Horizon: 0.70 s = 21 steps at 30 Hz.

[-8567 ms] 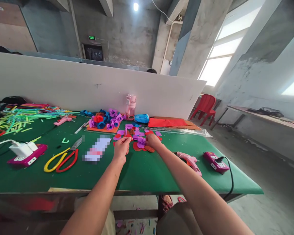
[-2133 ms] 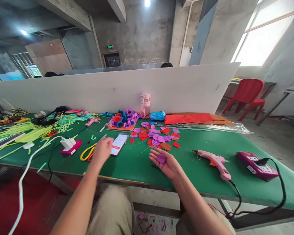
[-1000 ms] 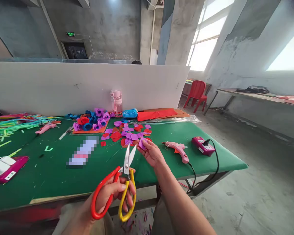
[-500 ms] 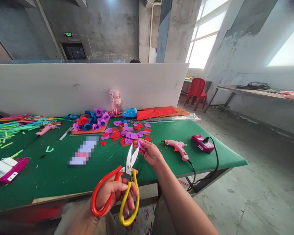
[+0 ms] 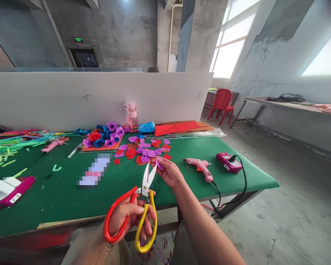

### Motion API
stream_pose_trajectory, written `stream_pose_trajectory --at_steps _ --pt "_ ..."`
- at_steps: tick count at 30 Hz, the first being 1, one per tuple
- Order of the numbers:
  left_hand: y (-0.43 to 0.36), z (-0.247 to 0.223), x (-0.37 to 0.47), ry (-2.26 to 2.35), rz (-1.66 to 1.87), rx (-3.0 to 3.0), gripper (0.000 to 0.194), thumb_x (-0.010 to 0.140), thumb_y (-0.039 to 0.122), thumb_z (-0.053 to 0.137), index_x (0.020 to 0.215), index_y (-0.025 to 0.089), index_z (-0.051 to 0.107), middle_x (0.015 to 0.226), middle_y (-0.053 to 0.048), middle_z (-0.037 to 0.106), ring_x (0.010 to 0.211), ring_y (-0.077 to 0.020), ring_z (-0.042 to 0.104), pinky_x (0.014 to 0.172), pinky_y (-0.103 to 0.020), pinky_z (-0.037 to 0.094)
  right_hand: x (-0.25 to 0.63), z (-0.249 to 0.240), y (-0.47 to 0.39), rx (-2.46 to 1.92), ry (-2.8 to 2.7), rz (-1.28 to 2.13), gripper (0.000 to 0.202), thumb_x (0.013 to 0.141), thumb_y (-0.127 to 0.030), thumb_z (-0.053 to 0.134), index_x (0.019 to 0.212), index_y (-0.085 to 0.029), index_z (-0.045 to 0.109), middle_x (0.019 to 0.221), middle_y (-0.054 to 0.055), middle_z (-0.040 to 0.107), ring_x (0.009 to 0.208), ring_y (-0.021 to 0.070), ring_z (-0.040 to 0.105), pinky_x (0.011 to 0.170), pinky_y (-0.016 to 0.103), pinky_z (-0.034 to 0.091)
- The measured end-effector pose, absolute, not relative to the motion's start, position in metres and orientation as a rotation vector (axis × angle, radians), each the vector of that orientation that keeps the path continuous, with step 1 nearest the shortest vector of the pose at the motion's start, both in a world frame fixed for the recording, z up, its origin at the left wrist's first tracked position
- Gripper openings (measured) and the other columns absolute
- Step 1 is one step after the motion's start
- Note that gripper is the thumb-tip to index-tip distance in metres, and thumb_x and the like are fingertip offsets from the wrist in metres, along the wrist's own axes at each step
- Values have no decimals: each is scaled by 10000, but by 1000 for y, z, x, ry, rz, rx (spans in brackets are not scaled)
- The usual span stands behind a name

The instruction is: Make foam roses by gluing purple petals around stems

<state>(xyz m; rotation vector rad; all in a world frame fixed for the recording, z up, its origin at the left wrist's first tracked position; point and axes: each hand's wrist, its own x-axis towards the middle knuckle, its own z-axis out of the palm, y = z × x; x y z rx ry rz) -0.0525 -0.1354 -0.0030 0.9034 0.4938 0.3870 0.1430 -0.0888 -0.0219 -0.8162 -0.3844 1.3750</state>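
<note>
I am closing my left hand [image 5: 129, 217] through the loops of the scissors [image 5: 135, 206], fingers wrapped tight inside the red and yellow handles, just above the near edge of the green table [image 5: 57, 198]. I am judging the scissors to be stiff and a little heavy at the handle end, so the loops are the only sensible place to grip; the steel blades are standing parted, tips pointing up and away toward the petal.

To the right of the blades, I am pinching a small purple petal [image 5: 158, 163] between the thumb and fingertips of my right hand [image 5: 169, 173], held in the air over the table and right beside the blade tips; I cannot tell whether it is touching them. It is looking thin, soft and very light, likely to flop or crease, so I am gripping it at one edge and leaving the rest free. It is a pale violet scrap with a rounded outline, matching the cut pieces [image 5: 146, 149] of purple and red scattered behind it.

Further right, a pink glue gun [image 5: 200, 167] is lying on the felt, near a magenta power strip [image 5: 228, 163].
</note>
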Motion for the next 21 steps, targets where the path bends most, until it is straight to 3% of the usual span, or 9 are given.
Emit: stream_pose_trajectory --at_steps 21 --pt "-130 -20 -55 415 358 893 587 755 150 449 1326 220 331 834 -87 646 560 -203 650 418 -252 479 145 -26 -87 -813 -360 1339 112 761 -123 620 872 -131 639 709 51 713 582 130 670 522 196 544"
